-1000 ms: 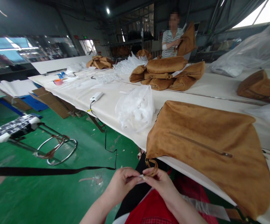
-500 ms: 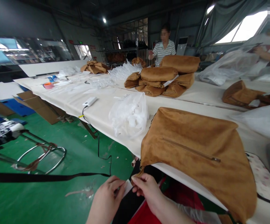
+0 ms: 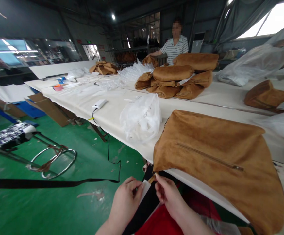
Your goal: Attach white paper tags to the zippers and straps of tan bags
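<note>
A brown suede-like bag (image 3: 212, 163) with a zipper across its face lies at the front edge of the white-covered table, overhanging it. A short brown strap (image 3: 152, 179) hangs from its lower left corner. My left hand (image 3: 129, 197) pinches a small white paper piece (image 3: 145, 189) just left of the strap. My right hand (image 3: 167, 194) is closed on the strap near its end, close to the paper. Both hands are low, in front of the table edge.
A clear plastic bag (image 3: 142, 117) of white scraps sits left of the brown bag. Stacked brown bags (image 3: 173, 73) stand behind. A person (image 3: 175, 45) is across the table. A white power strip (image 3: 99, 104) trails a cord. A stool (image 3: 11, 135) stands left on the green floor.
The view has shifted, so the table and bags appear slightly moved. My hands remain at the strap and paper, with more of the paper showing. The person across has stretched an arm toward a brown bag.
</note>
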The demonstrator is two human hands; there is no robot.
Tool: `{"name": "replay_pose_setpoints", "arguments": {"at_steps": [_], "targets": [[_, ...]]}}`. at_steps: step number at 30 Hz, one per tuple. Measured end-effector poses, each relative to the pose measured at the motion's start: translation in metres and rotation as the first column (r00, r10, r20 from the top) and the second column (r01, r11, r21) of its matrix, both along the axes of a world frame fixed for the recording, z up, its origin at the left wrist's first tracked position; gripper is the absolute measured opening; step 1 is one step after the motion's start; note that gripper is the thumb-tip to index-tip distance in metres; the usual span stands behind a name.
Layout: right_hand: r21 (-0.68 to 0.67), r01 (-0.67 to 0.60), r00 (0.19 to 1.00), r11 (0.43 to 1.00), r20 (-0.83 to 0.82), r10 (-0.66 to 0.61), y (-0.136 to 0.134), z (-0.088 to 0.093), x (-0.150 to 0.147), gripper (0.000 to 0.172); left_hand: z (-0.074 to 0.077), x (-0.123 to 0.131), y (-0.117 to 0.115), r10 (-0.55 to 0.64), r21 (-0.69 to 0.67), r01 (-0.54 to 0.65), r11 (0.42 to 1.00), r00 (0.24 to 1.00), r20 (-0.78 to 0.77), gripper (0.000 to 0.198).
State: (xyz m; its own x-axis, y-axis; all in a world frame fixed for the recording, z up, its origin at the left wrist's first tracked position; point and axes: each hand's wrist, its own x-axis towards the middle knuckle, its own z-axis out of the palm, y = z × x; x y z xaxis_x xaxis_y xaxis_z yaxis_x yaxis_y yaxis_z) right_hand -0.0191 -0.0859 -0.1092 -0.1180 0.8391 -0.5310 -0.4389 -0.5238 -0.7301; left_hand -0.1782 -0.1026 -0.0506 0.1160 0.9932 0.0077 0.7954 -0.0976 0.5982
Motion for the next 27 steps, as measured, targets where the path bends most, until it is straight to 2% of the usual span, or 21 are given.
{"name": "replay_pose_setpoints", "arguments": {"at_steps": [7,12,16,22,27], "targets": [[-0.034,0.054,0.999,0.998,0.007,-0.054,0.010,-0.007,0.001,0.053,0.000,0.008,0.011,0.018,0.025,-0.016,1.000,0.998,-0.056,0.030],[-0.048,0.106,0.994,0.993,0.012,-0.106,0.010,-0.013,0.010,0.049,-0.001,0.009,0.017,-0.074,-0.022,0.072,0.997,0.991,-0.108,0.029],[-0.004,0.143,0.990,0.990,-0.010,-0.143,0.016,-0.018,0.013,0.046,-0.002,0.014,0.020,-0.081,-0.022,0.079,0.997,0.991,-0.111,0.029],[0.044,0.088,0.992,0.995,-0.099,-0.084,0.019,-0.018,0.009,0.043,-0.005,0.029,0.025,-0.058,0.018,0.062,0.998,0.987,-0.150,0.030],[0.088,0.064,0.993,0.994,-0.102,-0.055,0.014,-0.016,0.014,0.042,-0.004,0.039,0.019,-0.057,0.006,0.059,0.998,0.986,-0.157,0.032]]}}
